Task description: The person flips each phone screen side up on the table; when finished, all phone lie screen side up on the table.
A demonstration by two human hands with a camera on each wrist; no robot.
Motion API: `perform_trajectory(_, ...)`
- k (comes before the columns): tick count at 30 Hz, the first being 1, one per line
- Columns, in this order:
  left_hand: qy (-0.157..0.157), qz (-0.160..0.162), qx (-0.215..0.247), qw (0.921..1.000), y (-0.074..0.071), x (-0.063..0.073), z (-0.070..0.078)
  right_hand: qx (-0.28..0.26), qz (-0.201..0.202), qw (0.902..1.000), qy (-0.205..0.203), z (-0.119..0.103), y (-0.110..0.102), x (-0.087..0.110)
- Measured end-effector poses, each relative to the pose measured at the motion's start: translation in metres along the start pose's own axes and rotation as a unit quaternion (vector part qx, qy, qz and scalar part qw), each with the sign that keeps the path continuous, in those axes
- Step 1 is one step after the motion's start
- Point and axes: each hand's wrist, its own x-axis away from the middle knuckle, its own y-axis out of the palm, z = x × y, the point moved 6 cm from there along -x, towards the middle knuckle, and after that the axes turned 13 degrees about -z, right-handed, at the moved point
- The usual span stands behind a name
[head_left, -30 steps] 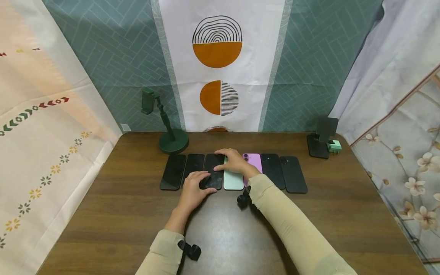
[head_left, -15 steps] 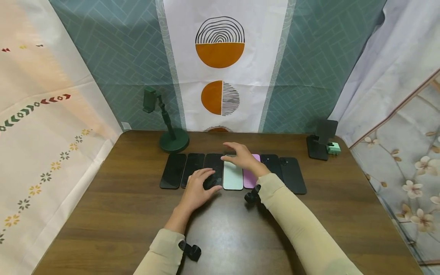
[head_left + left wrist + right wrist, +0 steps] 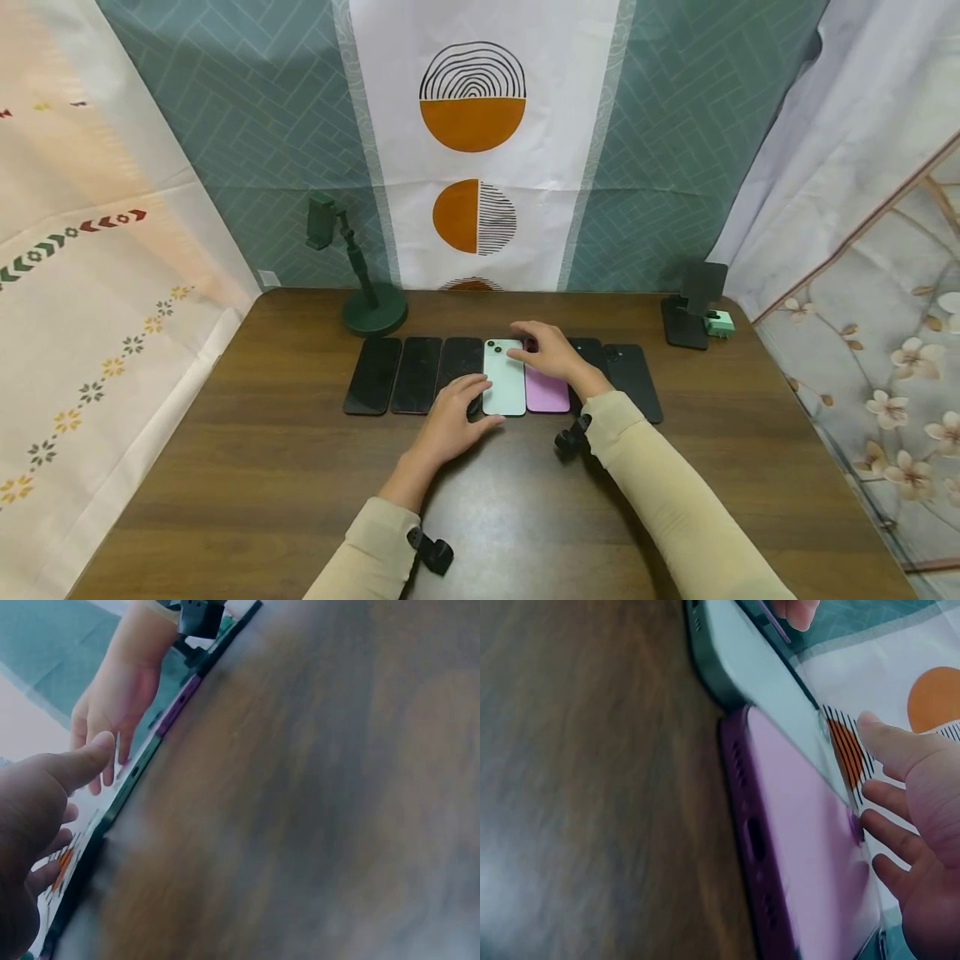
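Observation:
A mint-green smartphone [image 3: 504, 387] lies face down mid-row on the table [image 3: 480, 517], its camera lenses at the far end. Right beside it is a purple smartphone [image 3: 546, 396], partly covered by my right hand [image 3: 551, 354], whose fingers are spread at its far end. In the right wrist view, both phones' near edges show. Over the near end of a black phone [image 3: 459, 358] hovers my left hand [image 3: 453, 417], thumb and fingers apart, fingertips right by the mint phone's left edge. Neither hand grips anything.
Two more black phones [image 3: 372, 375] continue the row leftward. Two black phones [image 3: 633, 383] lie at its right end. Behind stands a green stand [image 3: 375, 312]; at the back right are a black stand [image 3: 684, 325] and a small mint-green block [image 3: 720, 323].
Both hands have shifted right along the row. The right hand has moved from the black and mint phones to the purple one, uncovering the mint phone's camera end. The phones stay in place.

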Motion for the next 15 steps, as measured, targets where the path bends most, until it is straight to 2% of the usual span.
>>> perform_trajectory(7,0.011,-0.012,-0.016,0.9997,0.011,-0.01,0.005,0.0,0.007,1.0,0.0,0.009,0.0,0.007)
perform_trajectory(15,0.024,-0.01,-0.027,0.9993,0.02,-0.02,0.009,0.007,-0.01,0.9998,0.017,0.017,0.005,0.011)
